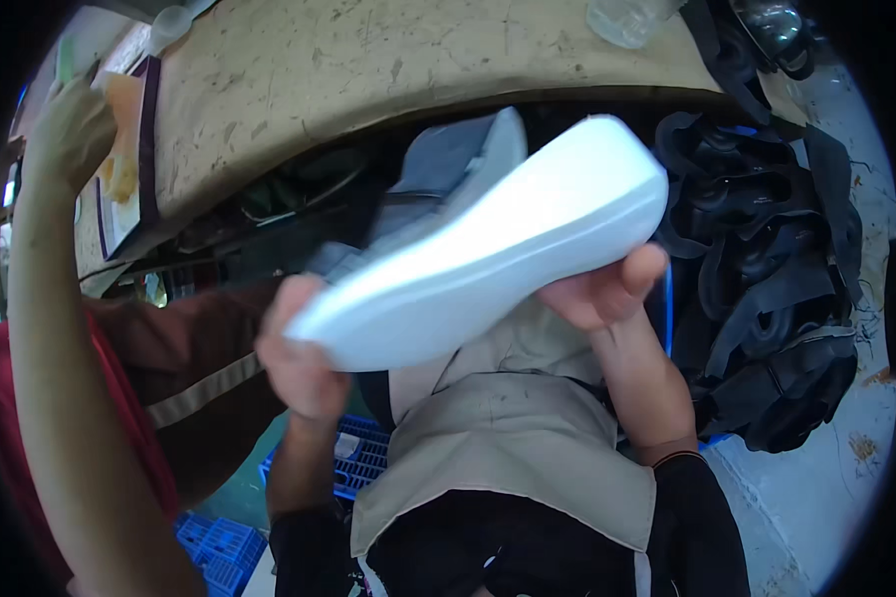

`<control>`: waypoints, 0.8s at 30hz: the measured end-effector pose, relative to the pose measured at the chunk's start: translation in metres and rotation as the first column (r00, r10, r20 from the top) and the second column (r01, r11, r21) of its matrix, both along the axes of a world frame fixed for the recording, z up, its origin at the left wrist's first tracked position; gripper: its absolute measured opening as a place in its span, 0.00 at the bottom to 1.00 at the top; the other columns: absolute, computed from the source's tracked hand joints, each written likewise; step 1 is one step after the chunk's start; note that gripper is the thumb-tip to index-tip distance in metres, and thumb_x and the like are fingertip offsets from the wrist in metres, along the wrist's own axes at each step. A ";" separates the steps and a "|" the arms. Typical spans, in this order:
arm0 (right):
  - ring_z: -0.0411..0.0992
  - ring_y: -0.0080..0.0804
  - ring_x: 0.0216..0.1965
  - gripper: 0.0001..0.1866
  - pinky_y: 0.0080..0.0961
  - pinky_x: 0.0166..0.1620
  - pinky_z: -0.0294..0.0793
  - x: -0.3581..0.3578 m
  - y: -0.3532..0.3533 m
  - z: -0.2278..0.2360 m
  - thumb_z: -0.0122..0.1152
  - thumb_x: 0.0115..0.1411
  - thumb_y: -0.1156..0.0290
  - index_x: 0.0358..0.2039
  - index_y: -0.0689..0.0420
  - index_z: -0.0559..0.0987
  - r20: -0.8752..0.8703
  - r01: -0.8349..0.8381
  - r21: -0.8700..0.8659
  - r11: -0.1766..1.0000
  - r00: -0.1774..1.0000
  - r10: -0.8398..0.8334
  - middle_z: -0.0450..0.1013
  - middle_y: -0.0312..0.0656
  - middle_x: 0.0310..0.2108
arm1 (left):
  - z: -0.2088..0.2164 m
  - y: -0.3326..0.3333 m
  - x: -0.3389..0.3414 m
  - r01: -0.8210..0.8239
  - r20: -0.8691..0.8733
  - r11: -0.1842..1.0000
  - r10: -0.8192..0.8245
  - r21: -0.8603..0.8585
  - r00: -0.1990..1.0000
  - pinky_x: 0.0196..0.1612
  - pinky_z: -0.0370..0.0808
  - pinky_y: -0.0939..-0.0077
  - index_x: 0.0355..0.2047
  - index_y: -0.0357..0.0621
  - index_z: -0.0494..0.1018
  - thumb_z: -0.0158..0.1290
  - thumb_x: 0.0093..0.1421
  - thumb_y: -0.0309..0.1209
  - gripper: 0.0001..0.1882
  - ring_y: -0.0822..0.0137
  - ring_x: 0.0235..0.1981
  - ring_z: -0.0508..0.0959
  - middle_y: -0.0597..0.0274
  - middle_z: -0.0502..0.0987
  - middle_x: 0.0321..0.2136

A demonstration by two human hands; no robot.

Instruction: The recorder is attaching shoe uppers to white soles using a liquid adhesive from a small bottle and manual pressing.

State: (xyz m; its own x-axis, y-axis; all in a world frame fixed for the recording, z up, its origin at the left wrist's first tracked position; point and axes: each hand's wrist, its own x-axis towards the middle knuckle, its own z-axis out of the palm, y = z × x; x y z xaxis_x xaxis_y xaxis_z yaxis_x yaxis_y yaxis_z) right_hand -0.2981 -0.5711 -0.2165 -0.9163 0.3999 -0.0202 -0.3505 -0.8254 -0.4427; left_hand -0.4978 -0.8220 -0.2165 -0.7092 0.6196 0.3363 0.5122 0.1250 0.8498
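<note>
In front of my lap I hold up a white wedge-shaped shoe sole (488,254), tilted, its narrow end low on the left and its thick end high on the right. My left hand (311,388) is closed round the narrow end and slightly blurred. Under the thick end, my right hand (607,294) bears against the sole with its fingers partly hidden behind it. Just behind the sole is a grey shoe-like piece (453,154), mostly covered; I cannot tell whether it is attached to the sole.
A worn tan-covered workbench (368,60) spans the far side. Black shoe parts (767,249) are heaped at the right. A co-worker's arm (55,298) reaches along the left edge, toward a dark-rimmed tray (147,149). Blue plastic crates (224,547) stand on the floor.
</note>
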 end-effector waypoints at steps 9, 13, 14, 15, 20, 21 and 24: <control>0.74 0.41 0.53 0.45 0.37 0.57 0.73 -0.013 0.009 -0.047 0.72 0.55 0.48 0.65 0.61 0.67 0.268 -0.316 0.307 0.898 0.934 0.237 0.74 0.50 0.54 | -0.023 0.066 0.015 -0.005 0.887 0.939 -0.322 0.343 0.330 0.54 0.72 0.75 0.69 0.42 0.59 0.46 0.73 0.35 0.27 0.65 0.50 0.75 0.50 0.72 0.57; 0.75 0.42 0.51 0.44 0.37 0.57 0.73 -0.021 -0.007 -0.056 0.72 0.54 0.49 0.64 0.63 0.67 0.307 -0.312 0.297 0.902 0.926 0.219 0.75 0.51 0.53 | -0.028 0.067 0.000 0.012 0.908 0.968 -0.241 0.252 0.343 0.52 0.74 0.76 0.65 0.41 0.65 0.45 0.74 0.34 0.22 0.67 0.47 0.77 0.53 0.76 0.52; 0.75 0.42 0.50 0.44 0.36 0.56 0.73 -0.020 -0.011 -0.055 0.72 0.55 0.49 0.63 0.63 0.67 0.348 -0.323 0.386 0.864 0.919 0.189 0.75 0.51 0.52 | -0.031 0.067 -0.001 -0.040 0.921 0.965 -0.235 0.260 0.310 0.52 0.74 0.76 0.64 0.40 0.66 0.46 0.74 0.34 0.21 0.68 0.47 0.77 0.54 0.76 0.51; 0.75 0.42 0.50 0.43 0.36 0.55 0.73 -0.019 -0.016 -0.053 0.72 0.55 0.49 0.62 0.63 0.68 0.383 -0.335 0.469 0.817 0.911 0.154 0.75 0.51 0.52 | -0.034 0.067 -0.003 -0.093 0.933 0.960 -0.231 0.265 0.277 0.51 0.75 0.76 0.62 0.40 0.68 0.46 0.74 0.35 0.20 0.69 0.46 0.77 0.54 0.77 0.50; 0.76 0.42 0.47 0.41 0.34 0.51 0.75 -0.025 -0.038 -0.061 0.72 0.55 0.49 0.60 0.65 0.70 0.445 -0.313 0.676 0.667 0.895 -0.031 0.76 0.52 0.50 | -0.046 0.069 -0.013 -0.164 0.943 0.939 -0.270 0.303 0.196 0.49 0.77 0.77 0.57 0.38 0.72 0.48 0.74 0.37 0.19 0.71 0.44 0.78 0.56 0.79 0.46; 0.77 0.42 0.46 0.41 0.34 0.50 0.75 -0.027 -0.043 -0.064 0.72 0.55 0.48 0.59 0.65 0.70 0.442 -0.289 0.706 0.647 0.893 -0.084 0.77 0.52 0.49 | -0.048 0.070 -0.015 -0.148 0.936 0.934 -0.295 0.324 0.192 0.49 0.77 0.77 0.56 0.38 0.73 0.48 0.74 0.38 0.19 0.72 0.44 0.79 0.56 0.80 0.46; 0.77 0.42 0.44 0.40 0.34 0.49 0.76 -0.036 -0.045 -0.067 0.72 0.56 0.48 0.58 0.65 0.71 0.463 -0.302 0.715 0.630 0.880 -0.104 0.77 0.52 0.48 | -0.054 0.070 -0.024 -0.137 0.937 0.934 -0.306 0.329 0.167 0.47 0.78 0.77 0.54 0.38 0.74 0.48 0.74 0.39 0.18 0.72 0.42 0.79 0.57 0.80 0.44</control>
State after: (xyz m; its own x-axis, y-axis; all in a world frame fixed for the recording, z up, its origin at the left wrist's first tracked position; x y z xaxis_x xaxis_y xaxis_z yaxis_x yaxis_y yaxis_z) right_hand -0.3342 -0.6164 -0.2835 -0.9199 0.3628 -0.1487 0.1027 -0.1429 -0.9844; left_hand -0.5214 -0.7522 -0.2701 -0.5313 0.7344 -0.4224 -0.7615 -0.1954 0.6180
